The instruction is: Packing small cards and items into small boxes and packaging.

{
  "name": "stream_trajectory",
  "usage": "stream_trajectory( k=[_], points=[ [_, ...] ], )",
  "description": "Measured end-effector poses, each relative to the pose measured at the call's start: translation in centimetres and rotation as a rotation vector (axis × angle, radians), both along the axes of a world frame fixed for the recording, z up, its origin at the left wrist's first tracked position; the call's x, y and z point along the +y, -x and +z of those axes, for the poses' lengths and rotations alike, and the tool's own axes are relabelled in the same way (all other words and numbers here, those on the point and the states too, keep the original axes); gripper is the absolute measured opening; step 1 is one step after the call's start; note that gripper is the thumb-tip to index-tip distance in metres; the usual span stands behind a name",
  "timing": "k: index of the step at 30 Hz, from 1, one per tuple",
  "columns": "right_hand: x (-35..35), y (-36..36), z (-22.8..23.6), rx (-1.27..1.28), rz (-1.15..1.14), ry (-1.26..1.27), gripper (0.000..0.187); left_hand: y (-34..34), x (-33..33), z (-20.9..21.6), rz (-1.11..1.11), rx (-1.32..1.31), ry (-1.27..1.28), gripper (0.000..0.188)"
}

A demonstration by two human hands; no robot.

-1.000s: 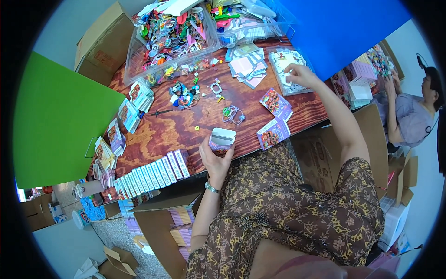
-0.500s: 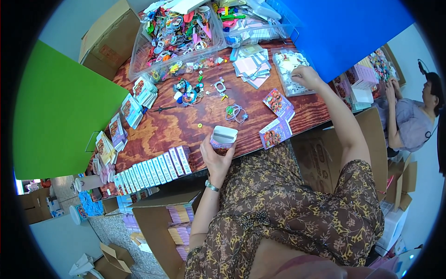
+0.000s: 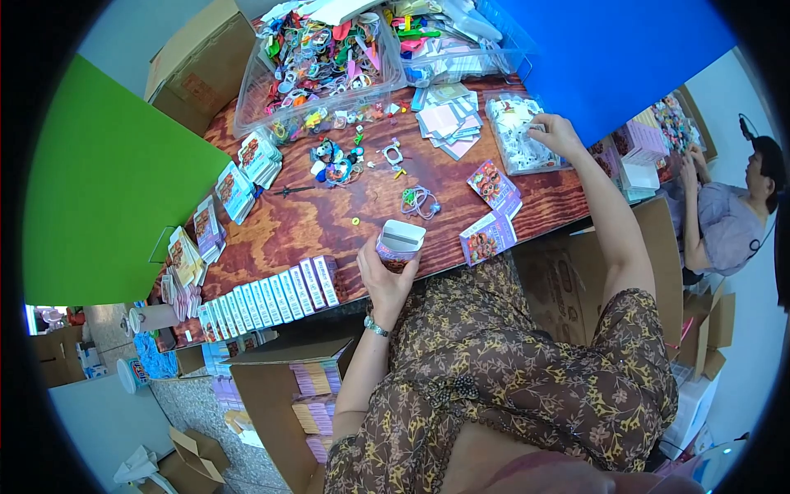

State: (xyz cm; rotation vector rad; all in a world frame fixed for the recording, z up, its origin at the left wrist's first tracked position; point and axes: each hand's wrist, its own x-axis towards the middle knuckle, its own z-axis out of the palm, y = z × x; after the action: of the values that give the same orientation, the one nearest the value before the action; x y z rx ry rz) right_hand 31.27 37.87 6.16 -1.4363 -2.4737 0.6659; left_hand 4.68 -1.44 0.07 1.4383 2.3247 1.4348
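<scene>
My left hand is wrapped round a small purple printed carton near the table's front edge; its top stands open and faces up. Over the right part of a clear plastic tray I hold my right hand, its fingers pinched together. Small white pieces fill that tray. Anything between the pinched fingers is too small to make out. Two flattened purple cartons lie between my hands, partly overlapping. Beyond the open carton is a little heap of lilac and green cords.
A row of upright boxes lines the front left edge. Stacks of flat cartons run along the left side. Large clear bins of mixed trinkets stand at the back, with pale cards before them. A co-worker sits at right.
My right hand has drawn slightly to the right over the tray, fingers still pinched. My left hand keeps the carton in the same place. The whole view has shifted a little.
</scene>
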Motion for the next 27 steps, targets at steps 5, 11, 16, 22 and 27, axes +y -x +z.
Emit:
stream_trajectory(
  k=[5, 11, 16, 22, 27],
  points=[
    [0.6, -0.5, -0.9, 0.051, -0.015, 0.024, 0.025, -0.2, 0.2, -0.1, -0.011, 0.008, -0.016, 0.080],
    [1.5, -1.5, -1.9, 0.290, -0.020, 0.196, 0.038, 0.0, 0.9, 0.3, -0.010, 0.029, -0.030, 0.079],
    [-0.9, 0.8, 0.8, 0.016, 0.025, -0.071, 0.036, 0.0, 1.0, 0.2, -0.004, 0.011, -0.045, 0.077],
    [-1.9, 1.4, 0.9, 0.027, 0.052, -0.083, 0.035, 0.1, 0.9, 0.4, -0.003, 0.003, -0.045, 0.077],
    [-8.8, 7.4, 4.9, 0.403, 0.266, 0.248, 0.020, -0.1, 1.7, 0.4, 0.002, -0.022, -0.005, 0.075]
  ],
)
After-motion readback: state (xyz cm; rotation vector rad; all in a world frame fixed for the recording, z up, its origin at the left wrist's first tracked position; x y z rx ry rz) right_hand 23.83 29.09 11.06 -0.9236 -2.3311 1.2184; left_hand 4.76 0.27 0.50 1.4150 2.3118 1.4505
